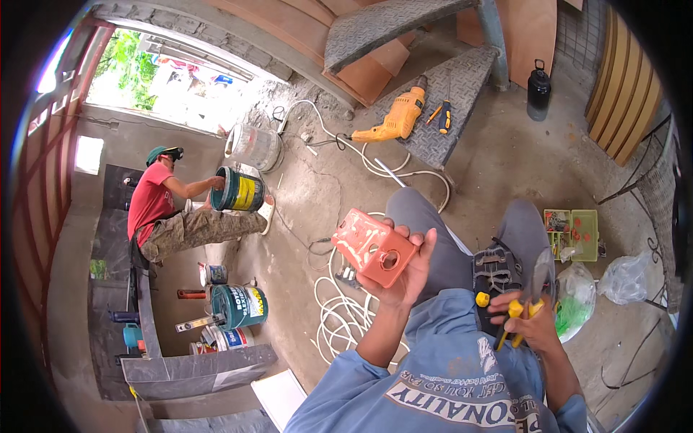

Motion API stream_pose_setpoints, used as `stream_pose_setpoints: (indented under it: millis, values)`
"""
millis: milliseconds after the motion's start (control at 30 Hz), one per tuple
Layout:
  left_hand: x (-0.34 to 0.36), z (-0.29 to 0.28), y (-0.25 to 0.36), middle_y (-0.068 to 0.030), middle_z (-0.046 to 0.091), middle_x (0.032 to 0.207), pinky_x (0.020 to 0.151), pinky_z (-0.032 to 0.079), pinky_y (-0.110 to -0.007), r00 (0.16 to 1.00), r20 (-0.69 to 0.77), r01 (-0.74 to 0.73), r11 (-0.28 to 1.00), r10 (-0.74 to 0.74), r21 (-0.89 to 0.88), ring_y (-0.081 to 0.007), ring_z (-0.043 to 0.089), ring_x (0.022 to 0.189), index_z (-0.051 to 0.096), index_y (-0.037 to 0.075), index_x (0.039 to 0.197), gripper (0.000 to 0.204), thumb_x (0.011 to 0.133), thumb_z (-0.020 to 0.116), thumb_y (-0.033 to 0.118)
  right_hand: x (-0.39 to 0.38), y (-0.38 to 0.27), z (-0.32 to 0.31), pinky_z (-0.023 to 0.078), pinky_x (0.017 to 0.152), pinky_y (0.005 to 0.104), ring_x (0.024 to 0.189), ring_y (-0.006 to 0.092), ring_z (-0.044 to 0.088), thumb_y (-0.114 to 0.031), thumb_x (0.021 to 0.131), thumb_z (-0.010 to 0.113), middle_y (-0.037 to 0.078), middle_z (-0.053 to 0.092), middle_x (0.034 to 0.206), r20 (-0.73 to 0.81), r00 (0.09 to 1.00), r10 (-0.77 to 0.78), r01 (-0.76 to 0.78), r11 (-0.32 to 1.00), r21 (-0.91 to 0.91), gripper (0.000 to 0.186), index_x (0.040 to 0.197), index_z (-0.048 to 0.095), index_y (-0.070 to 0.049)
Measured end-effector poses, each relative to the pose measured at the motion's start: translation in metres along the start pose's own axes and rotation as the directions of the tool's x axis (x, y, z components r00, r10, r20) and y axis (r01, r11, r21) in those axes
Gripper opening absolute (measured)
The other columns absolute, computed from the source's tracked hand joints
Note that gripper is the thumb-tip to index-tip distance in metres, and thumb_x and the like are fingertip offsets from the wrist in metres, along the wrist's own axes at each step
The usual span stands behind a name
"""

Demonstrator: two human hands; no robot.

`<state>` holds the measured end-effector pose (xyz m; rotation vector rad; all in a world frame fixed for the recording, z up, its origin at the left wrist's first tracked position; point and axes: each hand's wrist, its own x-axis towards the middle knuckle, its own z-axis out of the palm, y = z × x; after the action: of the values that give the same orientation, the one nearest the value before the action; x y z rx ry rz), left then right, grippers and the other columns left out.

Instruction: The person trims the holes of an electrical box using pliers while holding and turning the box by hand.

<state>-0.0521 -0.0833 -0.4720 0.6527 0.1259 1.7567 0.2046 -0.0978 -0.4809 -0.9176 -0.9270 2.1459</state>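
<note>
My left hand (413, 276) is raised in front of my knee, its fingers wrapped round an orange electrical box (372, 247). The box is tilted, and one face with a large round hole and smaller holes shows. Lower right, over my lap, my right hand (533, 326) is closed on pliers (515, 309) with yellow and dark handles. Their metal jaws point up and away, somewhat blurred. A dark tool pouch with straps (497, 268) lies against my thigh beside the right hand. The pliers and the box are well apart.
A yellow power drill (395, 119) and screwdrivers (445, 115) lie on a metal step (462, 94). White cable (336, 317) coils on the floor. A black bottle (538, 92), green organizer case (585, 234) and plastic bags (576, 292) are rightward. A co-worker (162, 195) handles a bucket (238, 190) at left.
</note>
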Motion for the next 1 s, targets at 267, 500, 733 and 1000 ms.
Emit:
stream_pose_setpoints:
  millis: [267, 500, 733, 1000]
  values:
    - [0.004, 0.004, -0.004, -0.0016, 0.051, 0.125, 0.112, 0.024, -0.047, 0.995, 0.094, 0.033, 0.999, -0.035, 0.020, -0.0220, 0.048, 0.115, 0.036, 0.011, 0.131, 0.084, 0.070, 0.073, 0.054, -0.002, -0.037, 0.042, 0.041, 0.089, 0.0378, 0.107, 0.0304, 0.051, 0.005, 0.065, 0.058, 0.017, 0.048, 0.119, 0.407, 0.898, -0.164, 0.377, 0.763, -0.525, 0.036, 0.100, 0.062, -0.002]
    - [0.009, 0.016, -0.005, -0.0099, 0.059, 0.115, 0.110, 0.024, -0.051, 0.995, 0.059, 0.088, 0.993, -0.084, -0.084, -0.0267, 0.053, 0.106, 0.043, 0.009, 0.124, 0.049, 0.085, 0.063, 0.031, -0.001, -0.057, 0.054, 0.029, 0.099, 0.0494, 0.119, 0.0368, 0.042, 0.001, 0.057, 0.061, 0.021, 0.040, 0.130, 0.457, 0.849, -0.266, 0.529, 0.422, -0.736, 0.059, 0.116, 0.057, -0.003]
    - [0.012, 0.010, -0.007, -0.0100, 0.061, 0.110, 0.109, 0.025, -0.053, 0.978, 0.110, 0.190, 0.975, -0.177, -0.116, -0.0268, 0.054, 0.104, 0.047, 0.010, 0.122, 0.039, 0.088, 0.059, 0.026, -0.005, -0.067, 0.052, 0.027, 0.100, 0.0510, 0.122, 0.0384, 0.038, 0.000, 0.058, 0.062, 0.024, 0.036, 0.133, 0.480, 0.843, -0.241, 0.538, 0.371, -0.757, 0.060, 0.117, 0.055, 0.000]
    - [0.013, 0.007, -0.011, -0.0095, 0.062, 0.108, 0.108, 0.025, -0.054, 0.962, 0.161, 0.241, 0.965, -0.222, -0.104, -0.0257, 0.055, 0.101, 0.045, 0.012, 0.125, 0.043, 0.087, 0.061, 0.024, -0.009, -0.073, 0.053, 0.027, 0.098, 0.0530, 0.122, 0.0434, 0.035, 0.000, 0.061, 0.062, 0.031, 0.031, 0.132, 0.475, 0.861, -0.181, 0.508, 0.344, -0.790, 0.055, 0.115, 0.054, 0.005]
